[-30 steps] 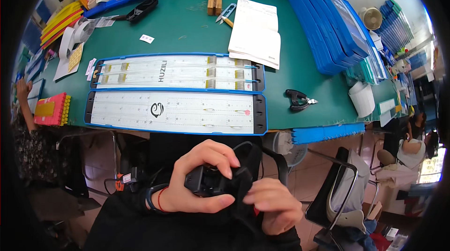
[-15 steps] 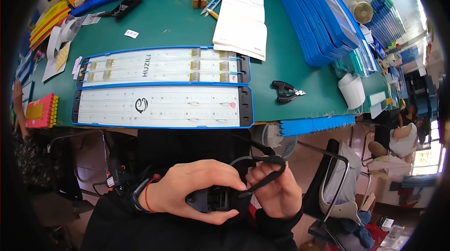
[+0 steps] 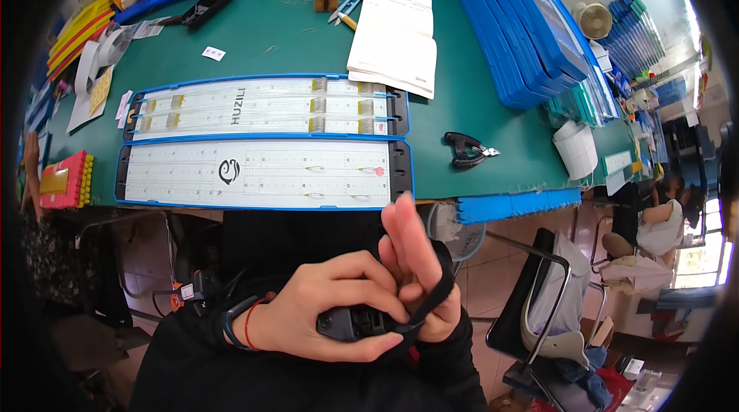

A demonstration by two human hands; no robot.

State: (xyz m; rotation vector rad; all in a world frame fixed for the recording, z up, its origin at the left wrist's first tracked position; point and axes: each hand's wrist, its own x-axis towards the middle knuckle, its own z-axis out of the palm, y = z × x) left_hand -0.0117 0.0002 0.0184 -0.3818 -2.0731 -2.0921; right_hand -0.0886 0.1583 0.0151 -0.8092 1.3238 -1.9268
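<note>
Plainly, in the head view, a smooth green table (image 3: 254, 35) spreads beyond the fingertips, bearing a long, blue-rimmed open case (image 3: 265, 190); pinkish floor tiles (image 3: 479, 289) show to their right. Small, black and boxy, the device (image 3: 346, 325) sits within the left hand (image 3: 327, 306), fingers and thumb grasping it. A matte, dark, bendy strap (image 3: 437, 298) curves across the right hand (image 3: 416, 266), whose fingers stretch upward, loose.
</note>
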